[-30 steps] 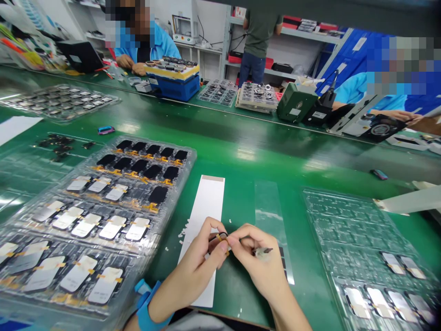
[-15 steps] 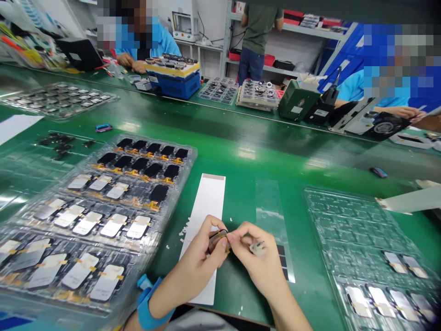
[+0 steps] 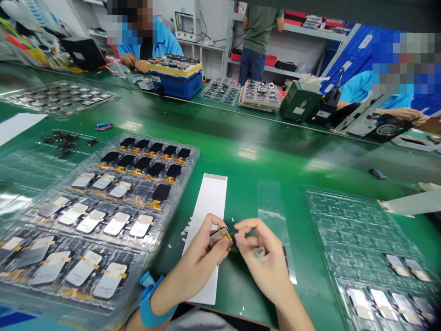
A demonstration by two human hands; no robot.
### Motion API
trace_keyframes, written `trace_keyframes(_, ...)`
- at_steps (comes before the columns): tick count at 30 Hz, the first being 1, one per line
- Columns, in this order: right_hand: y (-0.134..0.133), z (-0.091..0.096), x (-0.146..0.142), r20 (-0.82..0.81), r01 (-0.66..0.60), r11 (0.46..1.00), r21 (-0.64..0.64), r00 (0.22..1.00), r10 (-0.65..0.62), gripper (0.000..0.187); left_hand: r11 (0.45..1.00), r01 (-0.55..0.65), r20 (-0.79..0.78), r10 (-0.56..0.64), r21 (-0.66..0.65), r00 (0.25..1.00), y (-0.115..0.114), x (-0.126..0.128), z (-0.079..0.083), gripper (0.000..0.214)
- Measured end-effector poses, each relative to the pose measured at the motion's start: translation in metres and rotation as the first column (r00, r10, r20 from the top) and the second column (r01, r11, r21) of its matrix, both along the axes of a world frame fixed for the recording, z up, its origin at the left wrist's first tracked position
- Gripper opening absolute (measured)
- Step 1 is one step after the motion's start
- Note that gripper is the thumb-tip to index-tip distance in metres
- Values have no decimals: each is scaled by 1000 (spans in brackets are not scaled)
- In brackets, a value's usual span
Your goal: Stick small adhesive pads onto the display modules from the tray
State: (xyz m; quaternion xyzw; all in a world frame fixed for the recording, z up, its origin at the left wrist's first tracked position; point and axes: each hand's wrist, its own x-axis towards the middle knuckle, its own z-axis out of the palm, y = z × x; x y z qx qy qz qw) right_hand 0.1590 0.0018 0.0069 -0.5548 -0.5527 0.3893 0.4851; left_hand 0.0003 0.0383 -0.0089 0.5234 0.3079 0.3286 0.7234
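My left hand (image 3: 196,257) grips a small display module (image 3: 220,236) with an orange flex tape, pinched between thumb and fingers. Its lower edge is partly hidden by my thumb. My right hand (image 3: 263,257) sits just to the right, apart from the module, pinching a small whitish scrap of film (image 3: 260,253). Both hands are over the green bench, with a white paper strip (image 3: 206,207) under my left hand. A clear film strip (image 3: 270,207) lies beyond my right hand. A blue wrist strap (image 3: 148,305) circles my left wrist.
A clear tray of dark and pale display modules (image 3: 138,197) fills the left. A second clear tray (image 3: 358,234) lies right, with several modules at its near end. White scraps (image 3: 186,227) dot the bench. Co-workers (image 3: 148,41) and fixtures stand beyond.
My right hand has drawn away to the right from the module, carrying the whitish scrap. My left hand has turned the module slightly, and its orange tape now shows more.
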Motion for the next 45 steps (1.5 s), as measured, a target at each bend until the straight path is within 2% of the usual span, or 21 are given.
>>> trace_keyframes(2, -4, 1, 5, 147, -66, 987, 147, 988, 45, 11, 1000, -21, 21, 22, -18, 1000, 1, 0, 0, 20)
trace_keyframes(4, -7, 1, 10, 320, -159, 951, 266, 945, 68, 18, 999, -30, 27, 31, -25, 999, 1, -1, 1, 20)
trace_keyframes(7, -8, -2, 11, 494, -238, 907, 348, 869, 39, 23, 999, -43, 15, 43, -17, 999, 1, -1, 2, 21)
trace_keyframes(10, -9, -4, 7, 555, -258, 873, 415, 832, -18, 23, 999, -36, 15, 37, -13, 999, 0, -1, 3, 22)
trace_keyframes(12, -8, -2, 4, 489, -184, 882, 433, 871, -58, 20, 1000, -28, 14, 28, 1, 1000, -1, -1, 3, 22)
trace_keyframes(14, -7, 0, 2, 339, -58, 923, 380, 937, -80, 12, 999, -32, 15, 32, 22, 999, -2, -1, 2, 22)
trace_keyframes(16, -4, 2, 3, 160, 35, 968, 249, 984, -77, 6, 999, -28, 12, 28, 40, 1000, -3, -3, 1, 21)
trace_keyframes(17, -2, 3, 4, 79, 42, 984, 172, 995, -56, 8, 999, -21, 5, 21, 48, 1000, -3, -3, 0, 20)
trace_keyframes(19, 2, 4, 6, -61, -11, 999, 30, 998, 13, 15, 997, -2, -24, 4, 77, 1000, -3, -5, -1, 16)
trace_keyframes(21, 4, 5, 9, -156, -95, 992, -81, 984, 82, 19, 992, 6, -56, 1, 124, 998, -3, -6, 1, 12)
trace_keyframes(25, 3, 6, 9, -217, -148, 961, -231, 971, 98, 21, 981, 19, -95, -1, 191, 996, -2, -4, 6, 6)
trace_keyframes(36, 4, 2, 4, -177, -98, 947, -306, 983, 45, 22, 969, 41, -150, -5, 243, 989, -2, -4, 5, 6)
trace_keyframes(41, 5, 1, 4, -186, -93, 948, -304, 982, 36, 24, 976, 58, -133, -30, 210, 991, -2, -5, 6, 4)
trace_keyframes(45, 5, 0, 4, -192, -93, 946, -311, 981, 33, 27, 989, 74, -96, -62, 126, 993, -3, -7, 6, 10)
